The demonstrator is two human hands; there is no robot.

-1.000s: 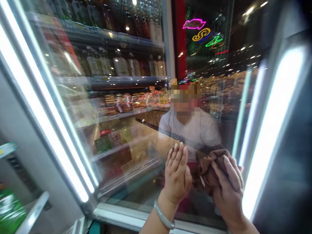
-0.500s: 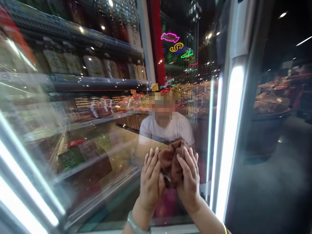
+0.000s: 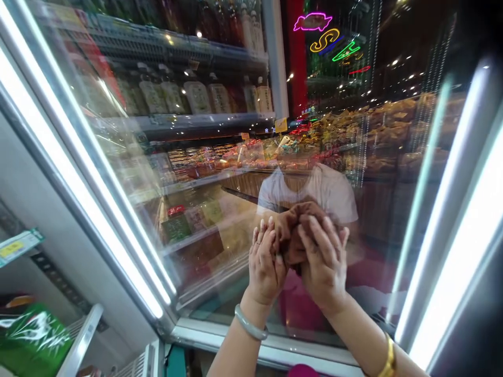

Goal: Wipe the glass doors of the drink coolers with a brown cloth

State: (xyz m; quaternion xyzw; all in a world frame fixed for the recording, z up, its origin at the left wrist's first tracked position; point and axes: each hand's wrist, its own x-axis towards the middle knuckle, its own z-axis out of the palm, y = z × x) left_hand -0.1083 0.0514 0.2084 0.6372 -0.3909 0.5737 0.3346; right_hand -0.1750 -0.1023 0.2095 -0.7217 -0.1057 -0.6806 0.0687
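A bunched brown cloth (image 3: 293, 228) is held between my two hands, in front of a glass panel (image 3: 212, 301). My left hand (image 3: 267, 267) presses its left side, fingers pointing up, and a pale bangle (image 3: 251, 323) circles that wrist. On the other side my right hand (image 3: 326, 264) has its fingers bent over the cloth, with a gold bracelet (image 3: 387, 356) lower on the arm. The cloth's lower part is partly hidden behind the hands. Whether it touches the glass I cannot tell.
Bright light tubes (image 3: 94, 162) line the left side, and another tube (image 3: 458, 262) stands at the right. A metal frame (image 3: 212, 334) runs below the glass. At lower left, a green package (image 3: 33, 335) sits by a shelf edge. Bottles, neon shapes and a white shirt show in the glass.
The view has shifted, bringing the left light tubes and the green package further into sight. Both hands and the cloth appear further right and slightly higher, still together.
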